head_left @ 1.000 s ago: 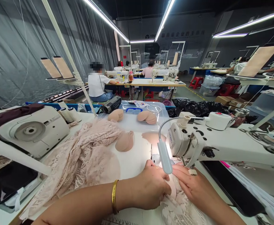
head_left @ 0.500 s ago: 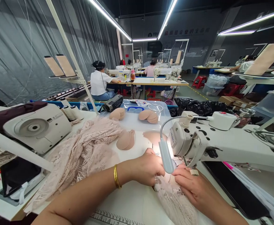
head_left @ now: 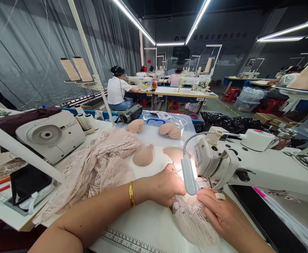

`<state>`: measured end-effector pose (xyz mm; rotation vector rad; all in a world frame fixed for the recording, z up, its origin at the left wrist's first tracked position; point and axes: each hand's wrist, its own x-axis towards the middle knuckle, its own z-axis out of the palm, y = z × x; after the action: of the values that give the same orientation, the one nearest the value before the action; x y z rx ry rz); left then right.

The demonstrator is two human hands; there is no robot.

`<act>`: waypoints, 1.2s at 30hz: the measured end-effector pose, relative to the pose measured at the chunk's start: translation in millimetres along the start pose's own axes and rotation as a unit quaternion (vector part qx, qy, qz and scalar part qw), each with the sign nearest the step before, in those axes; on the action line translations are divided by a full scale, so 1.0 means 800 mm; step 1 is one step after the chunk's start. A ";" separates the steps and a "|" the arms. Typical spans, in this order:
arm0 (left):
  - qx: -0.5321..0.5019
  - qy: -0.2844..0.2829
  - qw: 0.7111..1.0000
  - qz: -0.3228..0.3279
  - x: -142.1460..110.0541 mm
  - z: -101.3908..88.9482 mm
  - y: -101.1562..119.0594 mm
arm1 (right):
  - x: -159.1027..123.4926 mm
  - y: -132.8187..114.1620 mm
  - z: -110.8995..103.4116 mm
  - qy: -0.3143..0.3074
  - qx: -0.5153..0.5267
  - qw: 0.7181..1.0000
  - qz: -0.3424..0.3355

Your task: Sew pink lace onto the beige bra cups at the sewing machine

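Observation:
My left hand, with a gold bangle on its wrist, is closed on the pink lace piece just left of the sewing machine's head. Opposite it, my right hand presses the same lace from the right, fingers curled onto the fabric. The lace bunches between both hands under the small gooseneck lamp, which hides the needle area. A heap of the same pink lace lies to the left of my left arm.
Stacks of beige bra cups lie on the table and on a clear plastic lid. A second white machine stands at left, a phone near the front edge. Other people sew at benches behind.
Both hands have slid the lace forward toward the machine head and it bunches more between them. The camera has tilted, shifting the scene slightly right and down.

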<state>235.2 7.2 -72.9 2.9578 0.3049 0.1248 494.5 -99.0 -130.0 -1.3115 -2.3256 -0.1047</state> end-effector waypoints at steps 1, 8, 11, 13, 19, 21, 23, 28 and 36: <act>-0.003 0.004 1.000 -0.005 0.001 0.000 -0.001 | 0.001 0.001 -0.002 0.006 -0.008 1.000 -0.009; -0.010 0.014 0.999 -0.032 0.007 0.003 -0.013 | 0.003 0.010 -0.001 0.077 -0.056 0.995 -0.005; -0.010 0.014 0.999 -0.033 0.007 0.004 -0.014 | -0.003 0.015 0.011 0.078 -0.015 0.996 0.048; -0.010 0.012 0.999 -0.030 0.007 0.004 -0.013 | -0.005 0.016 0.015 0.077 0.007 0.995 0.065; -0.022 0.005 0.999 -0.022 0.000 0.002 -0.014 | 0.005 0.006 -0.001 0.115 0.001 0.993 0.014; -0.034 -0.001 0.999 -0.013 -0.005 -0.001 -0.015 | 0.008 0.000 -0.008 0.120 0.004 0.993 0.000; -0.032 -0.004 0.999 -0.011 -0.010 -0.003 -0.014 | 0.008 -0.006 -0.013 0.119 0.015 0.993 -0.017; 0.079 0.001 0.988 -0.130 -0.014 0.001 0.007 | 0.013 -0.023 -0.007 0.042 0.059 0.996 -0.060; 0.028 -0.064 0.986 -0.149 -0.013 -0.003 0.027 | 0.002 -0.012 0.030 0.015 0.005 1.000 0.024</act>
<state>229.3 -15.1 -67.1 2.9147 0.7352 -0.1131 476.9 -95.8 -149.2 -1.3519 -2.2655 -0.0961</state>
